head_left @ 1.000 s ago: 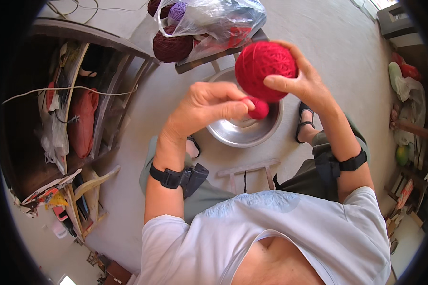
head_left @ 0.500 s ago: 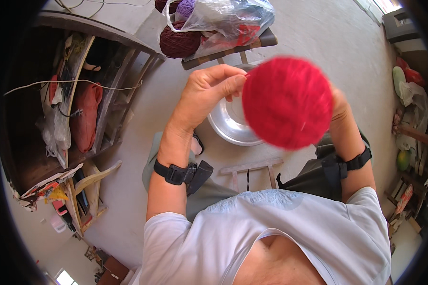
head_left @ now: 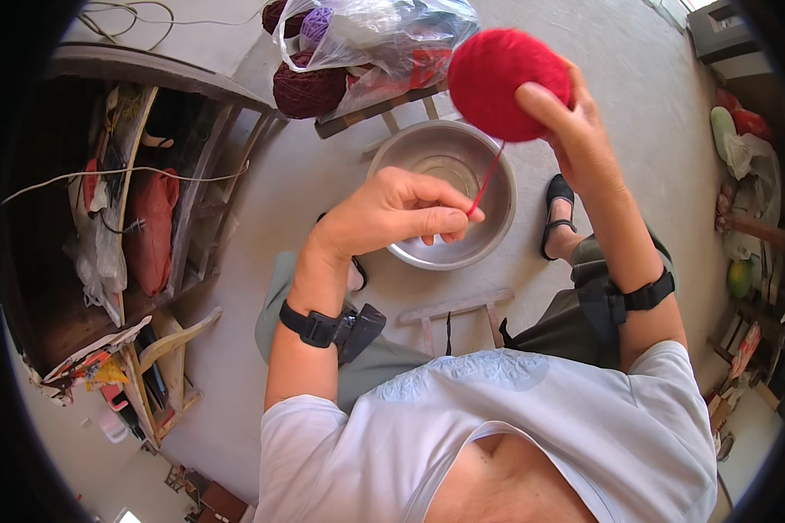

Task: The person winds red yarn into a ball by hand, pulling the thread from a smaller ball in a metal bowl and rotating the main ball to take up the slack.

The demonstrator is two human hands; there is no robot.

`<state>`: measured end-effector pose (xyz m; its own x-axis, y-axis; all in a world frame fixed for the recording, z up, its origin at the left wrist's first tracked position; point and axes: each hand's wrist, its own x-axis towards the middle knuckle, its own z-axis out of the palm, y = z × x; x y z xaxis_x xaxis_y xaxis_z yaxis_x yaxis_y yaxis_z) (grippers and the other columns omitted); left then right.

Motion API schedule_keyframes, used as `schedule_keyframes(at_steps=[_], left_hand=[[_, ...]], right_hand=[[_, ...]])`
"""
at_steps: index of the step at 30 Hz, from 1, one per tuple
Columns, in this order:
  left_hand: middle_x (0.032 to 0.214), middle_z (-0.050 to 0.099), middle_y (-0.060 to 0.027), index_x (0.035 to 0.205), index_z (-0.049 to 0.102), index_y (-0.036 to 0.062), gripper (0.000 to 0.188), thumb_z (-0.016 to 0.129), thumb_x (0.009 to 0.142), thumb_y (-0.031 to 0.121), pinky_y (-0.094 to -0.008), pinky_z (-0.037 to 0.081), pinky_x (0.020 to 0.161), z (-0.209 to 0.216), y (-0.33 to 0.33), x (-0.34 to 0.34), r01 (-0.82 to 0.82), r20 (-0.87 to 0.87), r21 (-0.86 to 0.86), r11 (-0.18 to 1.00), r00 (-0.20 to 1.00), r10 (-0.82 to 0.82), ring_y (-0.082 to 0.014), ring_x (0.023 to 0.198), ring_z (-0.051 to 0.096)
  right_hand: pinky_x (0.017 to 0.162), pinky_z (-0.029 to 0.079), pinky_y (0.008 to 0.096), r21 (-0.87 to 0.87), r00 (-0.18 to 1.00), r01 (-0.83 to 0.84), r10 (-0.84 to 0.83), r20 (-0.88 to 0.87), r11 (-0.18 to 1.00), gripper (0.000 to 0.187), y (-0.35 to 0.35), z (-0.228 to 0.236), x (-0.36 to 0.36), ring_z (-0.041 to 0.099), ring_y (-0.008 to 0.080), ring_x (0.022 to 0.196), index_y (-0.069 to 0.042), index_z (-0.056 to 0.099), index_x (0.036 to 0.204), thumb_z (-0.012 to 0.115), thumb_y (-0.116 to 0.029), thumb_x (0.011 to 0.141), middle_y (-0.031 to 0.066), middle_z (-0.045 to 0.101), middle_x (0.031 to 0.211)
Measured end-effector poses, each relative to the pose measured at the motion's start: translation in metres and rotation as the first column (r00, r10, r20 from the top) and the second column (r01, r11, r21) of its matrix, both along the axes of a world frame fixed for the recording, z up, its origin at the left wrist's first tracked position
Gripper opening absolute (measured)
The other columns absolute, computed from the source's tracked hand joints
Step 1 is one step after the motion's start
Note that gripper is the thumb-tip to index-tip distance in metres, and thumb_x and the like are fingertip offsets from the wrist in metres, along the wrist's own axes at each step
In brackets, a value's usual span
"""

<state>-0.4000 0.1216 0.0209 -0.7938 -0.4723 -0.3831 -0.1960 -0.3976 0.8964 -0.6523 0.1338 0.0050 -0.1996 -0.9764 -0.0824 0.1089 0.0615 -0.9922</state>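
While the head view is the only 1 to go by, it shows the work plainly: the right hand point(head_left: 576, 131) is raised above the lap with its fingers point(head_left: 545, 100) curled around a red yarn ball point(head_left: 506, 80), gripping it from the side and back. From the ball's underside 1 red strand point(head_left: 487, 181) runs down to the left hand point(head_left: 392, 213), whose thumb and fingers are pinched closed on the strand's lower end.

Both hands hover over a steel bowl point(head_left: 410, 148) that stands on the floor between the person's feet; the ball is above the bowl's far rim, not touching it. Beyond the bowl a low wooden stool point(head_left: 379, 112) carries a clear plastic bag point(head_left: 384, 35) with more yarn inside, and a dark maroon yarn ball point(head_left: 310, 87) lies beside the bag.

Judging by its look, the red ball is light, soft and springy. It should give under pressure without damage, so a broad cupping hold across its widest part seems right, firm enough that it does not roll out of the palm. The strand is thin and limp; it likely slips through a loose pinch, so it is best taken close to the fingertips, and a hard tug could tighten or distort the winding.
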Motion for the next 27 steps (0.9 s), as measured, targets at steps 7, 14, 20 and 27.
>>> schedule_keyframes(at_steps=[7, 14, 20, 27], left_hand=[[0.086, 0.065, -0.0012, 0.093, 0.07, 0.0005, 0.007, 0.071, 0.086, 0.003, -0.0213, 0.047, 0.069, 0.001, -0.004, 0.014, -0.244, -0.187, -0.163, 0.956, 0.959, 0.213, -0.0071, 0.079, 0.059], [0.085, 0.061, 0.0006, 0.089, 0.069, 0.0025, 0.006, 0.073, 0.084, 0.002, -0.0224, 0.048, 0.073, -0.009, -0.007, 0.012, -0.358, -0.152, -0.517, 0.778, 0.932, 0.329, -0.0073, 0.081, 0.058], [0.087, 0.062, 0.0006, 0.089, 0.07, 0.0024, 0.007, 0.074, 0.085, 0.003, -0.0215, 0.049, 0.072, -0.007, -0.007, 0.01, -0.395, -0.114, -0.416, 0.819, 0.916, 0.384, -0.007, 0.079, 0.059], [0.082, 0.066, 0.0011, 0.091, 0.071, 0.0038, 0.007, 0.074, 0.086, 0.008, -0.0194, 0.049, 0.066, -0.004, -0.011, 0.015, -0.405, -0.158, -0.358, 0.841, 0.914, 0.373, -0.0058, 0.073, 0.06]], right_hand=[[0.104, 0.043, 0.0355, 0.209, 0.896, -0.39, 0.422, -0.14, 0.897, 0.08, 0.014, 0.013, 0.019, 0.057, 0.0239, 0.118, -0.007, 0.047, 0.14, 0.081, -0.035, 0.073, 0.0122, 0.06, 0.124], [0.102, 0.046, 0.0357, 0.32, 0.87, -0.48, 0.49, 0.052, 0.817, 0.087, 0.017, 0.005, 0.028, 0.058, 0.0243, 0.117, -0.002, 0.046, 0.138, 0.085, -0.041, 0.071, 0.0162, 0.061, 0.122], [0.102, 0.045, 0.0363, 0.168, 0.832, -0.517, 0.539, -0.129, 0.839, 0.097, 0.021, -0.003, 0.03, 0.057, 0.0244, 0.119, -0.002, 0.038, 0.142, 0.089, -0.038, 0.068, 0.0165, 0.059, 0.124], [0.103, 0.044, 0.0356, 0.225, 0.712, -0.676, 0.7, -0.045, 0.702, 0.094, 0.019, 0.006, 0.015, 0.057, 0.0227, 0.118, -0.003, 0.047, 0.138, 0.09, -0.039, 0.063, 0.0126, 0.059, 0.125]])
